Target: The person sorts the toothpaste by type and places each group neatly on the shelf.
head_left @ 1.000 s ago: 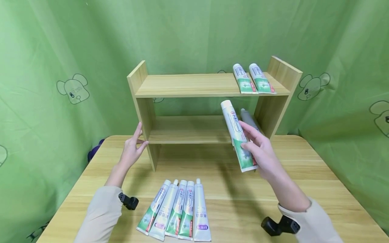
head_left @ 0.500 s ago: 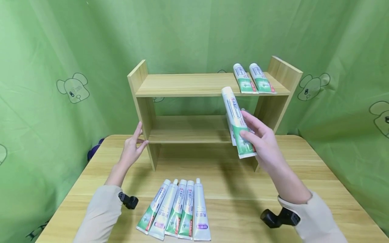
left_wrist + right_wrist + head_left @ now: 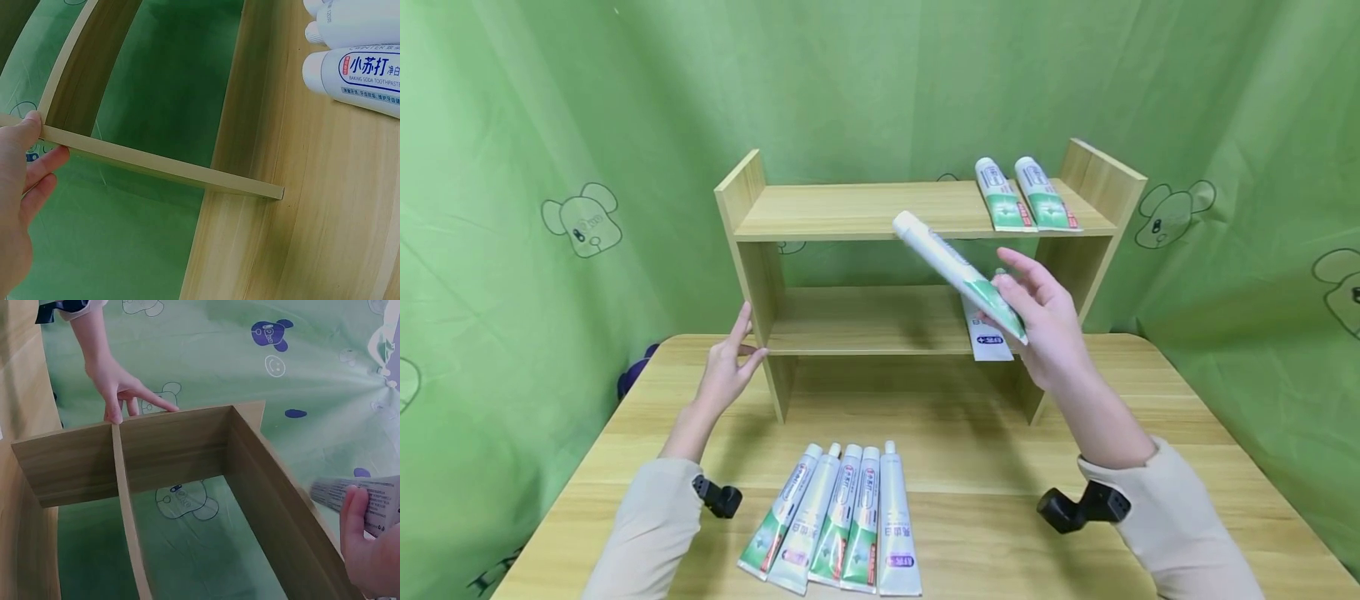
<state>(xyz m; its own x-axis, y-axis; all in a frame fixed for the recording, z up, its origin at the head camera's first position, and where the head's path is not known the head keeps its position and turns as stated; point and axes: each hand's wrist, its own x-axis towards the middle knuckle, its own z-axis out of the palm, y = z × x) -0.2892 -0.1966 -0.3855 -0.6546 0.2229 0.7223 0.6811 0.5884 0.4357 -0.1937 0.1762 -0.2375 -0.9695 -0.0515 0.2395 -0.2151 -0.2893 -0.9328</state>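
Note:
My right hand pinches a white and green toothpaste tube near its flat end, in front of the wooden shelf's upper board. The tube tilts, its white cap up and to the left; in the right wrist view the printed back of this tube shows. My left hand touches the left side panel of the shelf, fingers extended along its outer face and thumb at the front edge. Behind my right hand, a white tube with a purple label lies on the middle board, partly hidden.
Two white and green tubes lie at the right of the top board. Several tubes lie fanned on the wooden table in front of the shelf. A green curtain hangs behind.
My right hand has risen, and the tube has swung from nearly upright to a leftward slant. The purple-labelled tube behind it shows more. My left hand has stayed at the side panel.

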